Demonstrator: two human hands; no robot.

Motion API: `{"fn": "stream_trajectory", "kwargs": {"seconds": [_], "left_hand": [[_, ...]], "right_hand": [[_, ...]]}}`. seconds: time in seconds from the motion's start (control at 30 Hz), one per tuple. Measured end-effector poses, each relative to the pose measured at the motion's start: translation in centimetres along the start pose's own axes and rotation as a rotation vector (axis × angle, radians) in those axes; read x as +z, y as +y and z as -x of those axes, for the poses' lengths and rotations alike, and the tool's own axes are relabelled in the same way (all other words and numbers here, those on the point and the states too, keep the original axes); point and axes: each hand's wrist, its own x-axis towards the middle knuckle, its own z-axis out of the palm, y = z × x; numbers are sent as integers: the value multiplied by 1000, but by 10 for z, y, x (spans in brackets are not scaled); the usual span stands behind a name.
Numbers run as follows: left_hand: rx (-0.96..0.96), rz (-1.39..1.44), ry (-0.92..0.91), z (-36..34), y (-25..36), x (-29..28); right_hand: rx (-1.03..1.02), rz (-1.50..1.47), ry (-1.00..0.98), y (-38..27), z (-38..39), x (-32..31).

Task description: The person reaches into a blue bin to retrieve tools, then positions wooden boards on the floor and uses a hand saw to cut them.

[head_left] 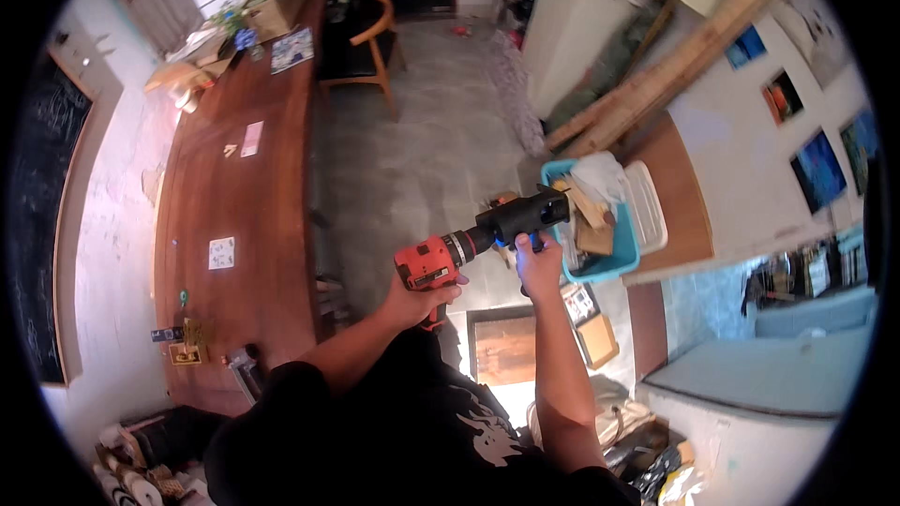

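Cluttered home-like workroom, long wooden table [248,300], chalkboard [45,225], wall pictures [818,171], leaning timber [675,80]

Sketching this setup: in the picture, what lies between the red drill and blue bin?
In the head view: a black attachment, gripped by the right hand and fitted to the red drill.
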Motion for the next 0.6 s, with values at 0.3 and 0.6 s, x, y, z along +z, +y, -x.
{"fn": "stream_trajectory", "kwargs": {"seconds": [0.3,0.6], "left_hand": [[241,-529,607,-3,33,-147],[240,-520,1314,-10,14,-235]], "right_hand": [[-251,261,-431,-66,-102,246],[177,357,-1021,-86,-67,458]]}}
